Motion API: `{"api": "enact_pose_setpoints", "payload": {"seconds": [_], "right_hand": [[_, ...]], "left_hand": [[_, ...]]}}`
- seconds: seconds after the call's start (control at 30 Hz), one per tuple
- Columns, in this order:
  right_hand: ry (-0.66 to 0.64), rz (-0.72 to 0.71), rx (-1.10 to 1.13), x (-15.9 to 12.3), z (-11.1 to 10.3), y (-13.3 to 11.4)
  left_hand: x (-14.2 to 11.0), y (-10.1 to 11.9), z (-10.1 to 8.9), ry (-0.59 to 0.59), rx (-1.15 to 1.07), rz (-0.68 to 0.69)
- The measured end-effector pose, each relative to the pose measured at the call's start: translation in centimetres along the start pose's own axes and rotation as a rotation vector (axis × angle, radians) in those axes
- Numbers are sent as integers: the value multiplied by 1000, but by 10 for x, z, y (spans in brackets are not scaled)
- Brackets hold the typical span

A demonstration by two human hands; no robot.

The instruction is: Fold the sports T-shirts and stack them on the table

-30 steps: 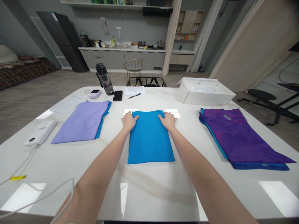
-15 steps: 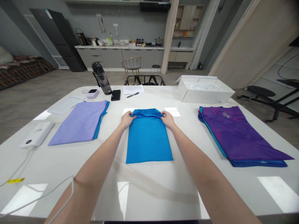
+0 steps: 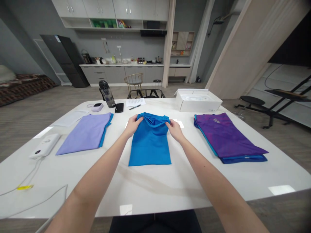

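In front of me on the white table [image 3: 145, 191] is a folded blue shirt [image 3: 150, 145], its far end lifted a little and the neckline sagging open between my hands. My left hand [image 3: 133, 125] pinches the far left corner. On the far right corner, my right hand [image 3: 175, 129] grips the cloth between thumb and fingers. The near part of the shirt lies flat. Left of it rests a folded lilac garment [image 3: 85, 132] on top of a blue one. To the right is a stack with a purple shirt [image 3: 225, 134] uppermost.
Along the far side stand a dark water bottle [image 3: 107, 94], a phone [image 3: 119, 108], a small lilac device [image 3: 97, 107], a paper [image 3: 135, 102] with a pen [image 3: 134, 107], and an open white box [image 3: 198, 101]. A white power bank [image 3: 45, 146] with cables lies at the left.
Both hands have raised the far end of the blue shirt, so its neckline now gapes open. The head view has tilted upward.
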State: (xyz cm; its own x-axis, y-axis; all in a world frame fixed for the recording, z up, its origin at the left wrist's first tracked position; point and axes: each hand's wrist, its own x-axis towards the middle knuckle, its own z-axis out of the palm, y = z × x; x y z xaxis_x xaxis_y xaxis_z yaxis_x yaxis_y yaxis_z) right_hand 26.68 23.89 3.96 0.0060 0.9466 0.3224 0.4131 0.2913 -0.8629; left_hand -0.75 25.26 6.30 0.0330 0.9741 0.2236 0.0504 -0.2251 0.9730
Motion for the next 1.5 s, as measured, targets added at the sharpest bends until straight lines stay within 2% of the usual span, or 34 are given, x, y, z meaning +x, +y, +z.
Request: {"api": "enact_pose_setpoints", "payload": {"seconds": [0.1,0.17,0.33,0.47,0.57,0.63,0.7,0.8,0.87,0.93,1.0,1.07,1.13,1.17,1.23,1.33,1.4,1.47,1.5], "right_hand": [[134,-60,-69,-13,-21,-8],[230,-100,-73,-24,-37,-12],[343,-80,-34,-66,-85,-18],[485,-77,-49,-109,-132,-15],[604,-92,-85,-137,-177,-13],[659,-118,-100,-144,-217,-18],[657,-152,-115,-137,-264,-27],[553,-166,-171,-95,-339,-35],[452,-117,-177,-56,-380,-24],[366,-40,-180,-19,-403,6],[315,74,-208,5,-407,50],[265,215,-297,13,-398,96],[316,302,-367,10,-387,131],[345,301,-381,8,-385,142],[421,231,-392,9,-386,150],[533,78,-413,29,-397,142],[579,14,-443,49,-399,138],[577,55,-507,64,-391,142],[547,143,-559,68,-383,147]], "left_hand": [[-3,23,20,43,36,100],[-5,38,37,24,37,152],[-10,69,91,-241,-11,150],[-20,90,150,-483,-19,149],[-33,110,198,-606,-63,198],[-41,126,228,-626,-119,232],[-42,141,257,-579,-186,264],[-24,148,299,-436,-274,281],[-3,133,329,-365,-319,197],[19,101,359,-337,-342,-10],[32,60,386,-340,-330,-256],[34,21,405,-325,-303,-486],[31,-5,416,-299,-288,-533],[30,-11,418,-292,-292,-527],[34,-12,420,-300,-307,-434],[60,0,423,-288,-294,-168],[82,3,426,-222,-241,-61],[98,-4,426,-141,-136,-78],[101,-10,425,-110,-51,-107]]}}
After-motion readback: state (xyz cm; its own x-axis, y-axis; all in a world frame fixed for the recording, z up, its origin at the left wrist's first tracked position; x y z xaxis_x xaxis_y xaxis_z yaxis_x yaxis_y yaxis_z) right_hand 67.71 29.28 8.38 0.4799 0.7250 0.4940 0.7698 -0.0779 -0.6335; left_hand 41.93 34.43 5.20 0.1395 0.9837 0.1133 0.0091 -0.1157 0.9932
